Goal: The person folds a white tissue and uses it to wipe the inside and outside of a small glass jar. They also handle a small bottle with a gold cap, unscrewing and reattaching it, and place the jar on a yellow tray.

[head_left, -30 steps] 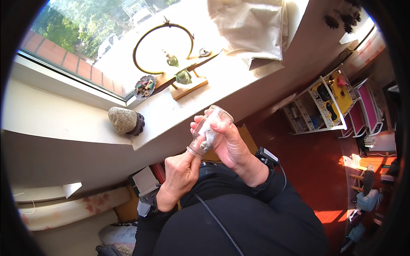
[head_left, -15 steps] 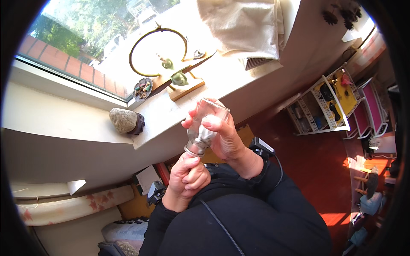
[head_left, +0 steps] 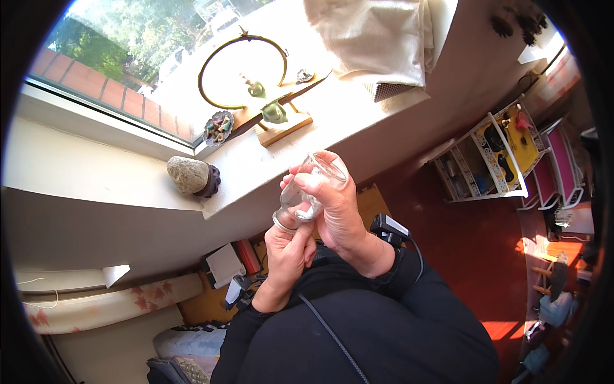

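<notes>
Holding a small clear glass jar [head_left: 311, 189] up at chest level, tilted. Right hand [head_left: 338, 212] wrapped round the body, fingers closed on it; left hand [head_left: 288, 246] pinching the base end, steadying or twisting maybe. Can't tell what's inside. Further off on the windowsill [head_left: 256, 173]: rock [head_left: 188, 175], brass hoop ornament [head_left: 243, 72].
</notes>
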Demonstrator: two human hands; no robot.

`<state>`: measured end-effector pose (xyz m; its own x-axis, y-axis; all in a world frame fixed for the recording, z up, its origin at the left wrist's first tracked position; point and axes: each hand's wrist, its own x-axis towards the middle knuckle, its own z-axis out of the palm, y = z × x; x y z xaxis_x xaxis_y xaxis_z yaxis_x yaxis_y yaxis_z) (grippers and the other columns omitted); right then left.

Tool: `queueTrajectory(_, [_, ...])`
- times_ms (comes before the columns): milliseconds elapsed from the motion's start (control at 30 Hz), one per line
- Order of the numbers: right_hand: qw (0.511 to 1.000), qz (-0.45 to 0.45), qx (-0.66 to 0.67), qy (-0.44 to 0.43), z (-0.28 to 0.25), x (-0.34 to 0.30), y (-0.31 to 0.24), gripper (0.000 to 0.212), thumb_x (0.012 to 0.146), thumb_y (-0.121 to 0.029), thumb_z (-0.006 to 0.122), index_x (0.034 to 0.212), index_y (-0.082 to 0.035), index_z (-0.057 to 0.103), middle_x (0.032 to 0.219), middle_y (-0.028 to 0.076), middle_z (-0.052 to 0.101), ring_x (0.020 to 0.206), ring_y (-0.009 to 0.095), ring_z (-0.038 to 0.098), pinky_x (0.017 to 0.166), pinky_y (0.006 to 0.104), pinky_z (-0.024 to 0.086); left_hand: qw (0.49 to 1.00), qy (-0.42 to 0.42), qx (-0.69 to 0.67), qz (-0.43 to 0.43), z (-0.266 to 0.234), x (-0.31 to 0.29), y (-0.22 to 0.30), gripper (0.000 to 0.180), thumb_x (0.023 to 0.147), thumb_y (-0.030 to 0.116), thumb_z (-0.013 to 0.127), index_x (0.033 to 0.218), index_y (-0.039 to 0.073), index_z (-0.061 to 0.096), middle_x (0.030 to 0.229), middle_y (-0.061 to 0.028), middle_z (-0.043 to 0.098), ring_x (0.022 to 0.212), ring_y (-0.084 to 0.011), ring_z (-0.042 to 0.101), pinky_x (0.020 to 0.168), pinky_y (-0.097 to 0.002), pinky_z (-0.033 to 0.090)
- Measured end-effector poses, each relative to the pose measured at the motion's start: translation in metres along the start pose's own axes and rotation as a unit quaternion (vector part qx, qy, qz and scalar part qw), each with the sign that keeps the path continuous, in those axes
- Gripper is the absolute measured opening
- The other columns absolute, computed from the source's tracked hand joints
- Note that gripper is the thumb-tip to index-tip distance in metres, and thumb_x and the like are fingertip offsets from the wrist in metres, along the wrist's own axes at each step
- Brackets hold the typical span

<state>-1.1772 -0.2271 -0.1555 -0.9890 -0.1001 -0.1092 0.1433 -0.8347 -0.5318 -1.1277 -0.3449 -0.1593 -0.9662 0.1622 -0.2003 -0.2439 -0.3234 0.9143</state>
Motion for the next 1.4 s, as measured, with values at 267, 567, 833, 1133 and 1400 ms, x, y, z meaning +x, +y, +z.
queueTrajectory(267, [0.96,-0.023,0.095,-0.262,-0.014,0.038,-0.001,0.069,0.076,-0.011,0.082,0.134,-0.004,0.046,0.119,0.018,0.066,0.112,0.029,0.067,0.102,0.044,0.052,0.898,-0.129,-0.389,-0.161,-0.021,-0.01,0.022,0.048,0.114,0.043,0.03,0.105,0.012,0.065,0.046,0.0103,0.036,0.035,-0.0045,0.034,0.041,-0.022,0.027])
queueTrajectory(567, [0.998,0.043,0.054,-0.005,0.007,-0.005,0.011,0.047,0.091,-0.012,0.073,0.13,-0.004,0.047,0.12,0.014,0.061,0.116,0.028,0.064,0.105,0.0425,0.052,0.947,-0.018,0.231,0.224,-0.009,0.003,0.011,0.022,0.105,0.011,0.061,0.123,0.002,0.069,0.06,0.0011,0.056,0.048,-0.0035,0.044,0.045,-0.021,0.034])
queueTrajectory(833, [0.931,-0.073,0.008,-0.356,-0.002,0.04,0.012,0.076,0.072,-0.001,0.086,0.133,-0.009,0.042,0.117,0.017,0.064,0.118,0.029,0.062,0.108,0.0481,0.048,0.869,-0.23,-0.419,-0.126,-0.036,-0.012,0.028,0.062,0.115,0.044,0.024,0.074,0.011,0.058,0.043,0.0115,0.036,0.032,-0.0043,0.037,0.037,-0.0219,0.029])
queueTrajectory(1133, [0.996,0.09,0.014,-0.017,0.007,0.006,0.018,0.062,0.089,-0.008,0.076,0.142,-0.005,0.043,0.13,0.017,0.061,0.124,0.026,0.062,0.107,0.0394,0.052,0.977,-0.019,0.154,0.145,-0.021,0.006,0.01,0.027,0.109,0.015,0.054,0.132,0.004,0.064,0.058,0.0019,0.051,0.045,-0.0042,0.04,0.043,-0.0207,0.033])
queueTrajectory(1400, [0.921,-0.081,0.019,-0.38,-0.009,0.044,0.02,0.076,0.073,0.003,0.082,0.136,-0.015,0.044,0.12,0.013,0.061,0.123,0.031,0.06,0.112,0.0498,0.044,0.871,-0.199,-0.429,-0.136,-0.042,-0.007,0.029,0.033,0.115,0.033,0.034,0.112,0.017,0.063,0.047,0.0078,0.036,0.036,-0.0065,0.034,0.042,-0.023,0.028])
